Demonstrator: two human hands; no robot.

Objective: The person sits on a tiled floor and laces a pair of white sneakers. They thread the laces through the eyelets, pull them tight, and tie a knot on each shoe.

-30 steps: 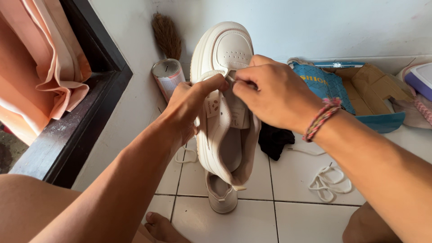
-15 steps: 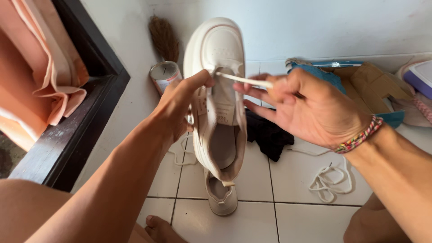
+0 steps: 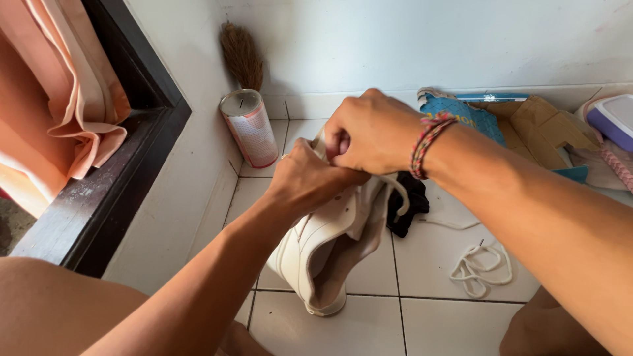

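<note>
A cream sneaker (image 3: 316, 247) is held low over the tiled floor, its opening toward me. My left hand (image 3: 310, 181) grips its upper side near the tongue. Above it my right hand (image 3: 369, 135), with a braided bracelet on the wrist, is closed over the front of the sneaker and pinches a white lace (image 3: 399, 191) that loops down beside it. The toe of the sneaker is hidden behind both hands. A second cream shoe (image 3: 330, 306) stands on the floor just under the held one.
A loose white lace (image 3: 478, 267) lies on the tiles at right. A black cloth (image 3: 409, 207) lies behind the sneaker. A cylindrical tin (image 3: 254, 128) and a small broom (image 3: 241, 56) stand by the wall. An open cardboard box (image 3: 527, 125) sits at back right.
The sneaker has come down from upright near the wall to low over the floor. My right hand, which was pulling the lace out sideways, has closed over the sneaker's front.
</note>
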